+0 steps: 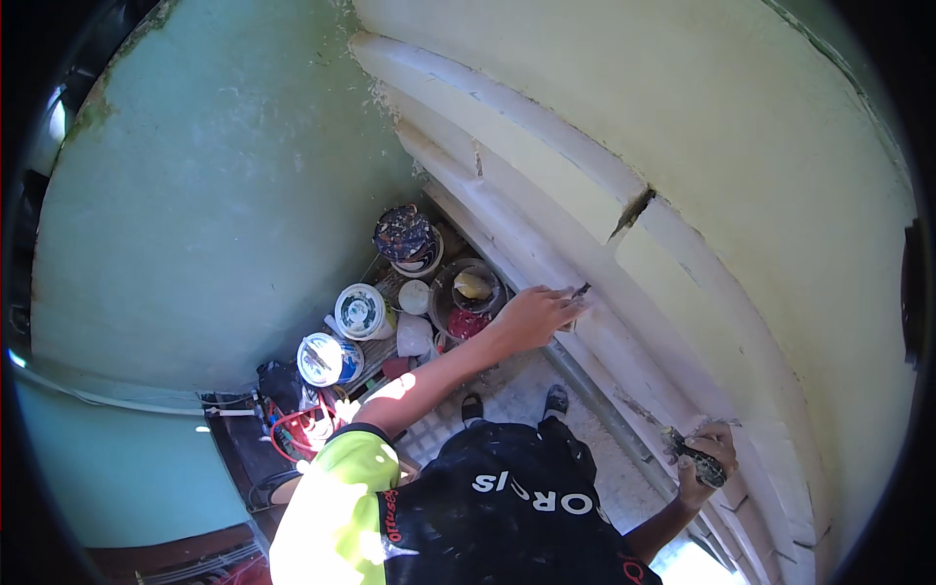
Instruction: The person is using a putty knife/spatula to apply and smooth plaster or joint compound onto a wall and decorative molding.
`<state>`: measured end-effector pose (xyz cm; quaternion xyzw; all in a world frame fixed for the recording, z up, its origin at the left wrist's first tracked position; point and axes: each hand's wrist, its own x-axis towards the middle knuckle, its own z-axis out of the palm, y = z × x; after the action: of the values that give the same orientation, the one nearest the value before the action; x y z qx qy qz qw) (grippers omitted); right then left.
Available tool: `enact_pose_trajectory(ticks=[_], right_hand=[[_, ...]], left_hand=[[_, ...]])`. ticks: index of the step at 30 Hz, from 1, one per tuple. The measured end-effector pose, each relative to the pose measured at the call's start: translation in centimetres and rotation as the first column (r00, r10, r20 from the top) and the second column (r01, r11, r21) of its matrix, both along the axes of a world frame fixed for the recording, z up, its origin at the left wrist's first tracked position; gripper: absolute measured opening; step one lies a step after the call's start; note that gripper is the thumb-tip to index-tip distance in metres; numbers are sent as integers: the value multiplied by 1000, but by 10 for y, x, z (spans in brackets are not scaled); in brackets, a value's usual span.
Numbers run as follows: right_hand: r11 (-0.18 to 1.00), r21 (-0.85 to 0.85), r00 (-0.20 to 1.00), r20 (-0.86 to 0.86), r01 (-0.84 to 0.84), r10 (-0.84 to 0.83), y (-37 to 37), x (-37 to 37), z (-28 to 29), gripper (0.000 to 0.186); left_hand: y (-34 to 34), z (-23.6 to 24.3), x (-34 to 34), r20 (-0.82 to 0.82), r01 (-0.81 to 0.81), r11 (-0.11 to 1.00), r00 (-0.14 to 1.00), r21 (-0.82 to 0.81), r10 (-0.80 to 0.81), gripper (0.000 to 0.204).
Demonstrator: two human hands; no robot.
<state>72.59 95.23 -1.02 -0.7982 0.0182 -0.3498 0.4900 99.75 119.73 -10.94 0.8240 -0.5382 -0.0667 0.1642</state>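
My right hand [717,448] is wrapped around the black, paint-spattered handle of a scraper-like tool [704,467]. The tool's narrow, dirty front end points up and left along the pale ledged wall [673,331]; its exact kind is hard to make out. Farther off, my left arm reaches across to the same wall, where my left hand [541,317] rests at a ledge with its fingers bent together. A small dark spot shows by those fingertips and a tan edge beneath them; whether these belong to something held is unclear. Above, a dark gap [634,213] breaks the upper ledge.
Left of my arm stand a blue-and-white bucket [327,360], a white-lidded bucket [363,312], a paint-stained bucket [406,234] and a dark tub [453,307] holding a yellowish thing. Red hose or cable [283,429] lies nearby. A green wall [214,214] rises on the left.
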Motion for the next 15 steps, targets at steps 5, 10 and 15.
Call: enact_pose_trajectory(ticks=[5,10,15], right_hand=[[1000,2,1000,-28,-4,4,4,-10,1,31],[1000,13,1000,-23,-18,19,6,-10,-3,33],[999,35,999,-38,10,-9,12,-13,3,36]], left_hand=[[4,-6,8,259,-366,895,866,-253,427,62],[-35,-18,-45,200,-155,969,960,-195,194,64],[-23,-7,-17,146,-455,832,844,-316,516,61]])
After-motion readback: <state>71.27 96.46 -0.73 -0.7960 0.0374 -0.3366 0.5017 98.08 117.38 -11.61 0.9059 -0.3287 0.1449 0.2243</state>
